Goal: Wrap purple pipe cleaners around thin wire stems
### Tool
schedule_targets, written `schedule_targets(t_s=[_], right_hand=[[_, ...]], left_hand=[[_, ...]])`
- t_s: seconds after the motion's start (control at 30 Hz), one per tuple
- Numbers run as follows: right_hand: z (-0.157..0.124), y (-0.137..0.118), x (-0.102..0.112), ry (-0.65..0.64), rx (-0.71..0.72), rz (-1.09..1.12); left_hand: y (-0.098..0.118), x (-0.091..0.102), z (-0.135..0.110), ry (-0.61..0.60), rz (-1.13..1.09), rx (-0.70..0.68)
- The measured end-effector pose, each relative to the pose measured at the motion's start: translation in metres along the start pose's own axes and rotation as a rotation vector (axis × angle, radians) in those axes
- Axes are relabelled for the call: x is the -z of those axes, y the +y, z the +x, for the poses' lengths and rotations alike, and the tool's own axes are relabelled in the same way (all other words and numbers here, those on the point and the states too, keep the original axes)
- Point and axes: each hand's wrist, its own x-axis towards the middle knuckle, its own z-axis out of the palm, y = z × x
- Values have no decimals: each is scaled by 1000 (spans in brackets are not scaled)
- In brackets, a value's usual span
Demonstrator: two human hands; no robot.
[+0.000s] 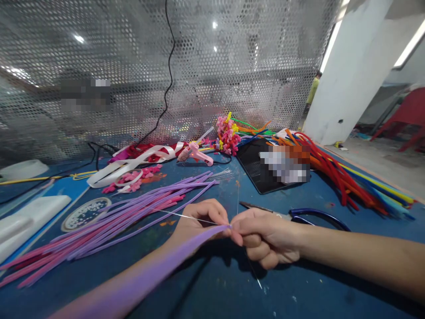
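My left hand (pixel 201 219) and my right hand (pixel 268 237) meet over the blue table, fingertips almost touching. Between the left thumb and fingers is the end of a purple pipe cleaner (pixel 162 259), its fuzzy length running back toward the camera along my left forearm. My right hand is closed, thumb and forefinger pinching at that same end. Thin bare wires (pixel 191 216) stick out left, upward and downward from the pinch point; how they join is hidden by my fingers. Blue-handled pliers (pixel 320 217) lie just behind my right hand.
Purple and pink pipe cleaners (pixel 133 215) lie at left, near a dish of white beads (pixel 75 221). Behind are white ribbon (pixel 133 161), a pink glue gun (pixel 197 155) and pink fuzzy flowers (pixel 229 137). Red and orange pipe cleaners (pixel 341 175) lie right. A perforated metal panel (pixel 212 88) rises behind.
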Motion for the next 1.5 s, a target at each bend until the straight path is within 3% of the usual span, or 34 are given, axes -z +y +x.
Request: schedule_targets(t_s=[0.1,0.23,0.33,0.43,0.53,0.63,0.7,0.83,0.93,1.03,1.17,1.3,1.4,1.5], right_hand=[[0,4,-2,194,122,-458],[2,12,1,516,444,-1400],[3,15,2,598,454,-1664],[3,13,0,603,495,-1552],[3,8,-4,464,476,-1105],[3,4,-6,218,199,-449],[3,2,-6,61,23,-149],[1,1,-3,-153,-132,18],[0,4,-3,-164,-94,-9],[-3,8,-5,-110,59,-178],[-7,8,-7,77,376,-721],[-6,8,-4,376,643,-1345],[-4,11,-1,520,650,-1551],[-2,11,-2,622,617,-1447]], left_hand=[[3,-3,-1,38,95,69],[2,-12,-3,174,113,232],[-3,-17,-4,247,85,291],[-5,-18,-4,222,-6,277],[-4,-15,-4,117,-154,266],[-2,-10,-4,-10,-250,252],[-1,-6,-4,-131,-295,244],[-4,-1,-3,-246,-313,201],[-6,0,-3,-238,-263,145],[-5,-1,-5,-209,-219,111],[-3,-5,-9,-129,-153,13],[-2,-17,-11,130,-114,40],[1,-27,-13,296,-8,52],[7,-32,-15,354,161,-1]])
